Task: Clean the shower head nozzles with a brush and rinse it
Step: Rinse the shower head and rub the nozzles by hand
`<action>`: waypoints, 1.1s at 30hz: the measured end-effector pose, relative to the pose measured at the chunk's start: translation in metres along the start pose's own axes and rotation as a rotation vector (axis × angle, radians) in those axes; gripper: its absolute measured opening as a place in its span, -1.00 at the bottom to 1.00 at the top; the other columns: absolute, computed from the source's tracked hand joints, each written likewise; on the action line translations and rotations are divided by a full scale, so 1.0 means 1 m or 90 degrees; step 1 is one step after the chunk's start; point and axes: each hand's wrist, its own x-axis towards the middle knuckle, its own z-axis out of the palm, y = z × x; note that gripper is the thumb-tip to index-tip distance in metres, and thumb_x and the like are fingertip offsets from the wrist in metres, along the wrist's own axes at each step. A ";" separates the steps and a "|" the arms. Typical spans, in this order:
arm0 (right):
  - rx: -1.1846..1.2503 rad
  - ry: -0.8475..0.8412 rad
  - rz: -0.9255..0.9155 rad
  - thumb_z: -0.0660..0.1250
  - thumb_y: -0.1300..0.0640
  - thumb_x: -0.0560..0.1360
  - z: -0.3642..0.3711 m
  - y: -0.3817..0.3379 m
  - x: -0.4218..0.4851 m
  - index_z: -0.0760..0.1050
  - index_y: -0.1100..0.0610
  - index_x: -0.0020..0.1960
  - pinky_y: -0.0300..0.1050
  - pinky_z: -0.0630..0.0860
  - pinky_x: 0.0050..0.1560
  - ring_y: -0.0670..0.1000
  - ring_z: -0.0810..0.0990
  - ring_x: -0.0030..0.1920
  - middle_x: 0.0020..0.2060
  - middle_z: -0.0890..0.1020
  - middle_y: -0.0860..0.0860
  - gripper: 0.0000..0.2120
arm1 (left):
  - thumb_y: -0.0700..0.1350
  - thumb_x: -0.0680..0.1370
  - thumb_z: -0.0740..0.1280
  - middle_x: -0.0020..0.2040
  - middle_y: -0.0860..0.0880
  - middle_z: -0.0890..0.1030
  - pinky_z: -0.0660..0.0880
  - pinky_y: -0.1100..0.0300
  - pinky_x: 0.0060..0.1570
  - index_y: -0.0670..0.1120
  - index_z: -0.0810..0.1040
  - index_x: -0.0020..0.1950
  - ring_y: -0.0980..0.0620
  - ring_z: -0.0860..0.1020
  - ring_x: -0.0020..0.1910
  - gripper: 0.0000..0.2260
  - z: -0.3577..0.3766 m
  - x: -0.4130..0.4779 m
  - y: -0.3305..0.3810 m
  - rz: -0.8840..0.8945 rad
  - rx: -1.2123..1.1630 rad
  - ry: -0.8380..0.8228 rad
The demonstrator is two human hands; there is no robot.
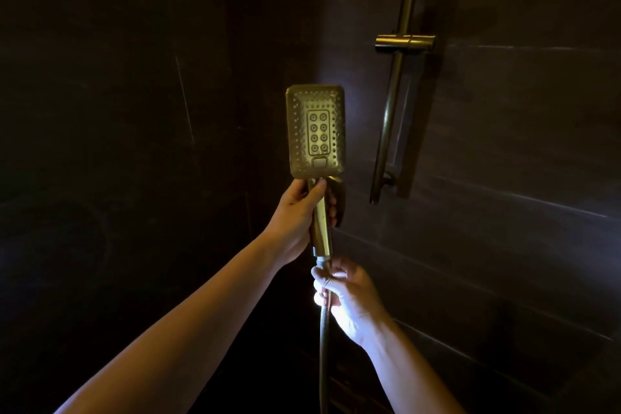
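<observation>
The handheld shower head (315, 131) stands upright in the middle of the view, raised in front of a dark tiled wall (521, 144) with its spray face turned toward the camera. It is a brass-coloured rectangle with rounded corners. Rows of small nozzles run around the edge of the face, and a raised central panel carries eight larger round nozzles in two columns of four. Just below that panel sits a small rounded button.

The head narrows into a straight handle (321, 215) of the same finish. The left hand (299, 215) grips this handle just under the head, fingers curled round it and the thumb lying across the front.

Below, the right hand (349, 296) holds the metal hose (323, 346) just beneath the joint with the handle, its fingers wrapped round it; bright light washes out part of this hand. The hose hangs down from there to the bottom edge of the view.

To the right, well apart from the head, a metal slide rail (398, 77) is fixed to the wall, with a cylindrical holder (405, 43) clamped across it.
</observation>
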 end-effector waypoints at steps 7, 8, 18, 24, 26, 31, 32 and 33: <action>-0.021 0.049 0.025 0.32 0.50 0.44 -0.018 0.011 -0.024 0.62 0.28 -0.14 -0.23 0.35 -0.38 -0.03 0.44 -0.40 -0.33 0.57 0.13 -0.81 | -0.02 0.57 0.36 -0.17 -0.11 0.61 0.57 -0.01 -0.16 0.01 0.62 -0.02 -0.05 0.59 -0.25 -0.92 -0.005 -0.011 -0.033 -0.141 -0.058 -0.037; -0.038 0.061 0.022 0.31 0.50 0.45 -0.020 0.012 -0.029 0.63 0.28 -0.13 -0.22 0.37 -0.35 -0.02 0.46 -0.38 -0.32 0.58 0.15 -0.81 | -0.02 0.57 0.37 -0.18 -0.11 0.62 0.58 0.00 -0.17 0.00 0.61 0.00 -0.05 0.59 -0.25 -0.92 -0.003 -0.012 -0.036 -0.153 -0.060 -0.052; -0.208 0.291 -0.072 0.48 0.32 0.42 -0.001 0.048 -0.108 0.71 0.22 -0.09 -0.03 0.55 -0.09 0.10 0.62 -0.21 -0.12 0.69 0.31 -0.91 | -0.02 0.60 0.31 -0.02 -0.14 0.69 0.59 0.04 -0.17 -0.11 0.59 0.10 -0.04 0.60 -0.26 -0.81 0.013 -0.069 -0.045 -0.230 -0.034 -0.224; -0.168 0.250 -0.063 0.49 0.22 0.40 0.016 0.060 -0.156 0.69 0.22 0.01 -0.05 0.56 -0.09 0.07 0.61 -0.20 -0.14 0.68 0.19 -0.82 | 0.02 0.59 0.33 0.03 -0.14 0.67 0.56 0.07 -0.20 -0.16 0.59 0.15 0.01 0.55 -0.28 -0.72 0.014 -0.103 -0.038 -0.282 -0.115 -0.334; -0.060 0.169 -0.007 0.49 0.23 0.41 0.018 0.058 -0.168 0.65 0.28 0.06 -0.03 0.54 -0.10 0.06 0.58 -0.21 -0.14 0.64 0.17 -0.76 | 0.03 0.57 0.34 0.00 -0.12 0.66 0.55 0.06 -0.21 -0.15 0.62 0.14 0.02 0.54 -0.29 -0.71 0.015 -0.110 -0.034 -0.303 -0.156 -0.362; 0.017 0.112 0.009 0.41 0.26 0.49 0.028 0.052 -0.183 0.55 0.34 0.21 -0.07 0.51 -0.13 0.03 0.56 -0.19 -0.08 0.62 0.18 -0.68 | 0.02 0.56 0.36 -0.10 -0.08 0.63 0.53 0.07 -0.21 -0.12 0.62 0.16 0.03 0.52 -0.30 -0.72 0.019 -0.124 -0.021 -0.306 -0.209 -0.364; 0.013 0.143 -0.010 0.43 0.27 0.46 0.030 0.053 -0.184 0.55 0.33 0.22 -0.08 0.52 -0.15 0.04 0.57 -0.19 -0.07 0.63 0.20 -0.65 | 0.00 0.58 0.33 -0.12 -0.07 0.62 0.53 0.07 -0.21 -0.14 0.59 0.18 0.03 0.52 -0.30 -0.73 0.021 -0.126 -0.017 -0.295 -0.193 -0.346; 0.013 0.176 -0.031 0.47 0.28 0.42 0.032 0.054 -0.184 0.54 0.32 0.23 -0.09 0.52 -0.17 0.04 0.57 -0.19 -0.07 0.64 0.21 -0.61 | -0.02 0.60 0.30 -0.13 -0.07 0.62 0.53 0.07 -0.21 -0.15 0.55 0.20 0.02 0.53 -0.30 -0.74 0.024 -0.129 -0.014 -0.281 -0.174 -0.322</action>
